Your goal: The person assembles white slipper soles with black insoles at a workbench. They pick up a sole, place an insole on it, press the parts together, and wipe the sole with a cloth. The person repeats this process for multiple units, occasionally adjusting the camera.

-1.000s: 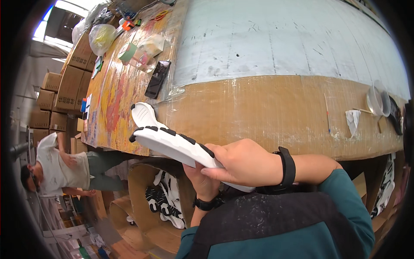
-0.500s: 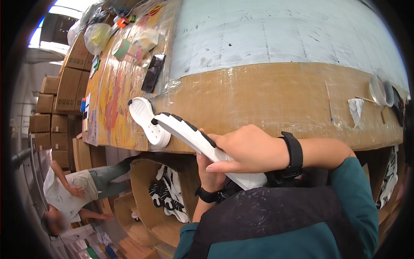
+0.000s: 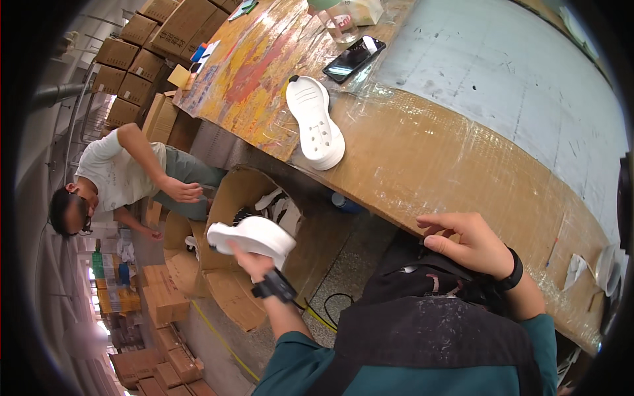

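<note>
A white shoe sole [image 3: 257, 234] is gripped in my left hand [image 3: 251, 265], held out to the left over an open cardboard box [image 3: 241, 188]. White and black soles [image 3: 284, 211] lie inside that box, partly hidden by the held one. My right hand [image 3: 465, 243] hovers by the table's near edge, in front of my dark apron. Its fingers are loosely bent with the thumb apart, and nothing is in them. On the table's left part rests a second white sole [image 3: 316, 129], with a black tip at its far end.
A phone [image 3: 354, 59] and a clear jar [image 3: 340, 26] stand beyond the sole on the paint-stained table [image 3: 244, 79]. At the right are a bowl [image 3: 606, 270] and crumpled paper [image 3: 576, 269]. A person [image 3: 125, 168] bends at the left, near stacked cartons [image 3: 135, 66].
The sole has left my right hand and moved left and away from my body in my left hand. My right hand has drawn back to the right. The view has swung left.
</note>
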Motion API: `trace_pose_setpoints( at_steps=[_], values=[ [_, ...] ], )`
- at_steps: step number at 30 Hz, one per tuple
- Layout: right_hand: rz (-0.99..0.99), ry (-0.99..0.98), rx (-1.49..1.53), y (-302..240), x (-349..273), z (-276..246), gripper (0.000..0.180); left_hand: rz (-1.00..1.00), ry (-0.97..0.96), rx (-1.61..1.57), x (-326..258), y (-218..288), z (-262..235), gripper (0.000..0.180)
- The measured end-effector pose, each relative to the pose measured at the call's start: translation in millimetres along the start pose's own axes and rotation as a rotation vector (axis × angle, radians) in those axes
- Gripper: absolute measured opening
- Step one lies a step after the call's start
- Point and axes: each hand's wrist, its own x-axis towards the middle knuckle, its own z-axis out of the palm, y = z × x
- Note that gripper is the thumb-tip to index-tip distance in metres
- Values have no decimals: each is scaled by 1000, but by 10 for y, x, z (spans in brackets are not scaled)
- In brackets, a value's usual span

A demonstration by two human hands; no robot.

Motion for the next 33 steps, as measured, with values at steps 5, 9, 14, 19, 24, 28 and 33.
trace_pose_setpoints(
  at_steps=[5,9,14,19,24,28,33],
  values=[
    [25,18,15,136,-36,13,34,-257,412,16,633,-65,-512,59],
    [67,46,28,198,-54,19,34,38,-324,317,208,-599,451,37],
    [63,57,45,224,-150,60,34,489,-482,957,737,-981,1434,47],
    [37,99,55,259,-279,46,33,263,-566,945,1041,-945,1661,57],
    [20,179,42,418,-336,5,32,100,-636,517,256,-1064,1573,39],
    [-5,208,84,334,-248,-18,40,-422,-838,55,-716,-1105,1333,41],
    [-319,178,80,130,-57,86,61,-511,-1043,107,-1462,-1412,1260,63]
  ],
)
